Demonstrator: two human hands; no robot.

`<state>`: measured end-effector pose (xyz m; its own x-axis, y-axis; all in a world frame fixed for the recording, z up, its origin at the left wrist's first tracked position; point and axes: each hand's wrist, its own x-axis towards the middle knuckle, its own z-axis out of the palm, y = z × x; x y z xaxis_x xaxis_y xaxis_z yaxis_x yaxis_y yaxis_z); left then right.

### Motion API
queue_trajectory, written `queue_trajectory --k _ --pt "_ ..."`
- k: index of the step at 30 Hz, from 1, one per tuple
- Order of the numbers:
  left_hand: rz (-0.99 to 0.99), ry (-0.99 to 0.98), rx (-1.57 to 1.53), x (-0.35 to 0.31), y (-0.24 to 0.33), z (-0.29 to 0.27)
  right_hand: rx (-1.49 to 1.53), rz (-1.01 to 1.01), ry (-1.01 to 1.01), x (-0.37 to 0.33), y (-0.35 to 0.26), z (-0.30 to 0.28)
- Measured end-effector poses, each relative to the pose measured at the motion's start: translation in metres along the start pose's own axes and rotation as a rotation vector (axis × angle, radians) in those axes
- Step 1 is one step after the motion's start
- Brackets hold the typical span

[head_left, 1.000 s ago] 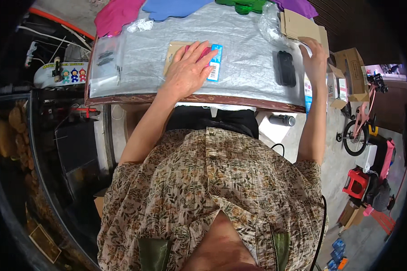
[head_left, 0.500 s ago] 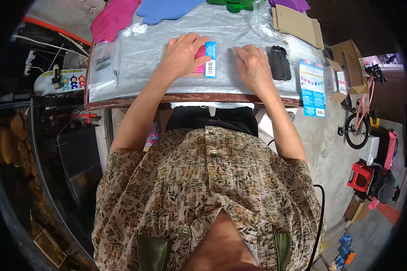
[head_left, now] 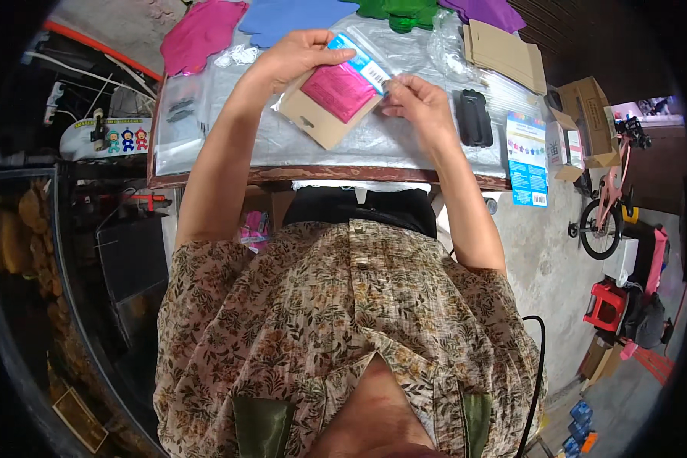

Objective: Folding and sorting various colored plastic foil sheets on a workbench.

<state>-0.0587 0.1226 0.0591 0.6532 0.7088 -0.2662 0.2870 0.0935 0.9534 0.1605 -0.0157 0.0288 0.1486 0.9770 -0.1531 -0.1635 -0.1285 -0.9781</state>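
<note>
Above the table I hold a flat clear plastic package [head_left: 322, 127], tilted, its brown card backing and hang hole toward me. Inside lies a folded shiny pink piece [head_left: 337, 93], with a blue and white barcode label [head_left: 361, 62] along the far edge. My left hand [head_left: 301, 59] is closed on the far left side, thumb across the blue label. At the right corner, beside the barcode, my right hand [head_left: 421, 104] pinches the package edge with thumb and fingers. A black oblong case [head_left: 476, 118] lies just right of that hand.
Pink [head_left: 198, 37], blue [head_left: 291, 18], green [head_left: 401, 14] and purple [head_left: 487, 11] sheets line the far edge. White string [head_left: 237, 56] lies near them. Brown cards [head_left: 505, 55] are stacked far right. A printed blue card [head_left: 527, 164] overhangs the table's right side. Clear bags [head_left: 177, 126] lie left.
The package has come up off the table and turned at an angle, showing more of its brown card. My right hand, earlier apart from it, has moved left and now grips its corner.
</note>
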Motion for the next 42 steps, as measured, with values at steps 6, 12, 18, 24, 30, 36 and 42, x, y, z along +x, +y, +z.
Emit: queue_trajectory --k 6,12,18,24,30,36,42 --pt "0.090 -0.049 -0.357 -0.019 0.027 0.010 0.127 -0.051 -0.024 0.019 -0.027 -0.009" --pt "0.058 0.118 -0.523 -0.015 0.016 0.023 0.012 -0.015 -0.009 0.023 -0.046 -0.009" --pt "-0.185 0.169 -0.647 -0.011 0.008 0.032 0.003 0.050 0.034 0.031 -0.040 -0.011" --pt "-0.222 0.317 -0.685 -0.013 0.012 0.052 -0.067 0.132 0.093 0.039 -0.042 -0.012" --pt "-0.110 0.168 -0.885 -0.008 -0.016 0.050 -0.061 0.049 0.029 0.034 -0.031 -0.021" --pt "0.094 0.236 -0.733 -0.050 -0.002 0.086 -1.002 -0.974 0.257 -0.018 -0.068 -0.001" --pt "0.150 0.138 -0.671 -0.056 0.005 0.098 -1.233 -1.008 0.005 -0.032 -0.082 0.002"
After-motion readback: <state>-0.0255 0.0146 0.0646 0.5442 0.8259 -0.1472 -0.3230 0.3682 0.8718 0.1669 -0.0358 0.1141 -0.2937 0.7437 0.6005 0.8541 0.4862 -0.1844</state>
